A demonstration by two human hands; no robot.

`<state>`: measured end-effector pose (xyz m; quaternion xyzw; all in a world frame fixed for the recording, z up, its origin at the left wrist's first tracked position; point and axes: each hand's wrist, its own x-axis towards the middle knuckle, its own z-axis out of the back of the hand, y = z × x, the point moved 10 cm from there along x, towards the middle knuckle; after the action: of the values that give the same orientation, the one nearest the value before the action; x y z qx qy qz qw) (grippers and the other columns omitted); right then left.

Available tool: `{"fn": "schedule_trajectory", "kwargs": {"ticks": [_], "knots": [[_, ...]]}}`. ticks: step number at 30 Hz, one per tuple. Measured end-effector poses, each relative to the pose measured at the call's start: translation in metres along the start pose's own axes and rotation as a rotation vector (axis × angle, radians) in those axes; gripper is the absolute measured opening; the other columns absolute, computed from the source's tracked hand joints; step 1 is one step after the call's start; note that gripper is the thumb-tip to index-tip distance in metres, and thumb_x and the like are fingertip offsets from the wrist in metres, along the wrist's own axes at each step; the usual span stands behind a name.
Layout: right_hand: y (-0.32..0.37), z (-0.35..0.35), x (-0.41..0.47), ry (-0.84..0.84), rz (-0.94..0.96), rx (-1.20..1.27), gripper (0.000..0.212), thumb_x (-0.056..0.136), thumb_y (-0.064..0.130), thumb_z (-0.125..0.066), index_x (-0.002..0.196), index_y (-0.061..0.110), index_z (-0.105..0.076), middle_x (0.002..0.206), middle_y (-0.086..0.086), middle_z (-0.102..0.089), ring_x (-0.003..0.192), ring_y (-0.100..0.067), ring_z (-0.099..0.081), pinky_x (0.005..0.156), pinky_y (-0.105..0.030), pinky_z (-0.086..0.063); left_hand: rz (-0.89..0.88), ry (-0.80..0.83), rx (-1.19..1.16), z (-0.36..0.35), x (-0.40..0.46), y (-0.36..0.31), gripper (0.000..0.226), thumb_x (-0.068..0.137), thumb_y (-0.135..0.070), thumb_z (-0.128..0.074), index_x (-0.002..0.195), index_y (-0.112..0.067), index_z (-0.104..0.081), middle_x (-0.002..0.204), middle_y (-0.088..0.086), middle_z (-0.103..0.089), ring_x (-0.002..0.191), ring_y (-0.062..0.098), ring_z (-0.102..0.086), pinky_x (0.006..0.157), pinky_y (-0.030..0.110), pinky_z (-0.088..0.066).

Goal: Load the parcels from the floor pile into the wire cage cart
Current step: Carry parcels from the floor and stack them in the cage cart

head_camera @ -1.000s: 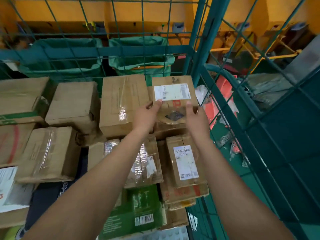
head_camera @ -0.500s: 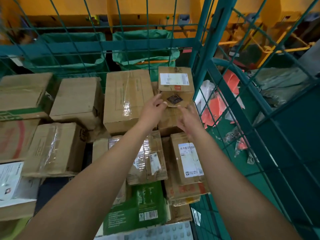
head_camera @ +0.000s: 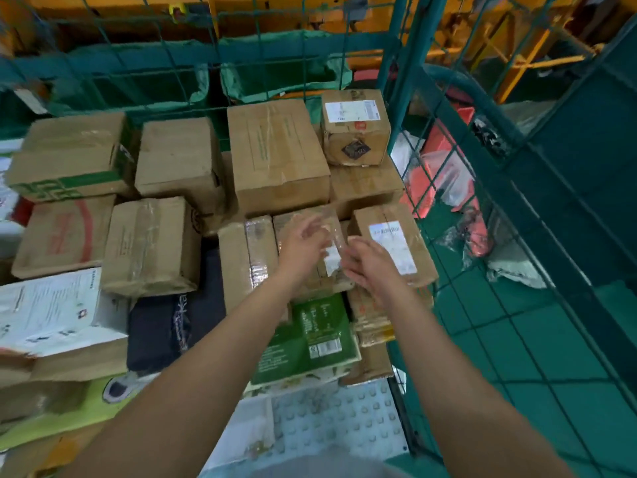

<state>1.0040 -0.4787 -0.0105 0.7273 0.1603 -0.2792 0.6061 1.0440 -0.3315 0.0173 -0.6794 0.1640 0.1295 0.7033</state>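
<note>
Change: both of my hands have let go of the small labelled box [head_camera: 355, 127] and drawn back toward me; it now sits on a larger carton in the far right corner of the wire cage cart [head_camera: 401, 63].
Left hand [head_camera: 301, 244]: empty, fingers loosely spread, motion-blurred.
Right hand [head_camera: 367, 262]: empty, fingers relaxed, over the taped parcels.
Grip: neither hand holds anything.
Handling: I judge the box light and stiff, given its small size; best taken by its two opposite side faces. Glossy tape may be slippery.
Neighbours: big taped carton [head_camera: 275, 155] just to its left; cage post to its right.
Writing: white shipping label on top, print unreadable; dark diamond sticker on the near face, wording illegible.
</note>
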Motion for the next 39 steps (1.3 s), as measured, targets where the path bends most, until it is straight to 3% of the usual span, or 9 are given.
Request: {"fn": "schedule_trajectory", "kwargs": {"ticks": [2,5,9,11,15,21,27,31,39], "knots": [[-0.034,-0.002,-0.027,-0.021,-0.014,-0.005,0.022,0.106,0.026,-0.054,0.124,0.015,-0.060,0.119,-0.016,-0.070,0.102,-0.021,-0.064,0.088,-0.032,-0.055,0.051,0.052,-0.010,0.012,-0.028,0.029,0.031,0.100,-0.024,-0.063,0.130,-0.023,-0.064,0.120,0.004,-0.068,0.099,0.019,-0.070,0.090,0.037,-0.060],[-0.086,-0.001,-0.066,-0.075,-0.056,-0.002,0.024,0.107,0.030,-0.053,0.127,0.017,-0.058,0.121,-0.007,-0.069,0.103,-0.020,-0.069,0.099,-0.038,-0.054,0.077,0.130,0.009,0.025,-0.067,0.066,0.030,0.102,-0.023,-0.059,0.132,-0.022,-0.062,0.112,-0.002,-0.069,0.104,0.019,-0.068,0.094,0.038,-0.057],[-0.168,-0.004,-0.134,-0.165,-0.127,0.081,0.029,0.105,0.033,-0.056,0.129,0.017,-0.059,0.117,-0.005,-0.071,0.106,-0.021,-0.070,0.084,-0.032,-0.057,0.154,0.251,0.015,0.044,-0.123,0.124,0.014,0.105,-0.023,-0.056,0.116,-0.026,-0.064,0.115,-0.003,-0.067,0.102,0.018,-0.068,0.087,0.031,-0.056],[-0.211,-0.003,-0.169,-0.215,-0.144,0.109,0.031,0.103,0.036,-0.058,0.129,0.018,-0.060,0.119,-0.004,-0.072,0.108,-0.021,-0.071,0.087,-0.032,-0.057,0.201,0.293,0.039,0.053,-0.153,0.160,0.011,0.105,-0.023,-0.056,0.111,-0.028,-0.065,0.115,-0.002,-0.068,0.099,0.017,-0.068,0.085,0.032,-0.056],[-0.273,0.002,-0.237,-0.318,-0.203,0.190,0.025,0.103,0.036,-0.058,0.122,0.022,-0.066,0.116,-0.003,-0.072,0.108,-0.021,-0.070,0.093,-0.034,-0.055,0.286,0.395,0.147,0.056,-0.214,0.212,0.011,0.105,-0.021,-0.057,0.106,-0.025,-0.066,0.099,0.001,-0.069,0.085,0.017,-0.064,0.068,0.023,-0.049],[-0.345,0.032,-0.345,-0.522,-0.231,0.316,0.029,0.102,0.037,-0.060,0.123,0.017,-0.065,0.120,-0.006,-0.071,0.108,-0.023,-0.070,0.088,-0.033,-0.056,0.367,0.613,0.252,0.027,-0.297,0.262,0.021,0.104,-0.029,-0.057,0.123,-0.021,-0.064,0.123,0.002,-0.066,0.106,0.018,-0.067,0.088,0.029,-0.053],[-0.404,0.068,-0.440,-0.709,-0.192,0.497,0.031,0.102,0.037,-0.059,0.125,0.015,-0.063,0.111,-0.004,-0.071,0.098,-0.022,-0.069,0.090,-0.035,-0.056,0.314,0.773,0.358,-0.020,-0.375,0.287,0.008,0.105,-0.026,-0.055,0.107,-0.024,-0.063,0.117,0.002,-0.067,0.101,0.018,-0.065,0.088,0.031,-0.052],[-0.463,0.089,-0.521,-0.826,-0.167,0.641,0.037,0.102,0.037,-0.059,0.132,0.015,-0.060,0.118,-0.005,-0.071,0.102,-0.022,-0.069,0.080,-0.032,-0.055,0.273,0.913,0.456,-0.054,-0.455,0.317,0.009,0.103,-0.029,-0.056,0.104,-0.026,-0.065,0.112,-0.001,-0.068,0.096,0.015,-0.066,0.082,0.029,-0.053],[-0.627,0.114,-0.724,-1.047,-0.137,0.908,0.036,0.101,0.035,-0.062,0.131,0.015,-0.061,0.111,-0.004,-0.072,0.095,-0.020,-0.069,0.080,-0.032,-0.054,0.172,1.207,0.735,-0.094,-0.672,0.413,0.014,0.103,-0.036,-0.055,0.109,-0.028,-0.064,0.116,-0.005,-0.068,0.101,0.012,-0.068,0.093,0.034,-0.056]]}}
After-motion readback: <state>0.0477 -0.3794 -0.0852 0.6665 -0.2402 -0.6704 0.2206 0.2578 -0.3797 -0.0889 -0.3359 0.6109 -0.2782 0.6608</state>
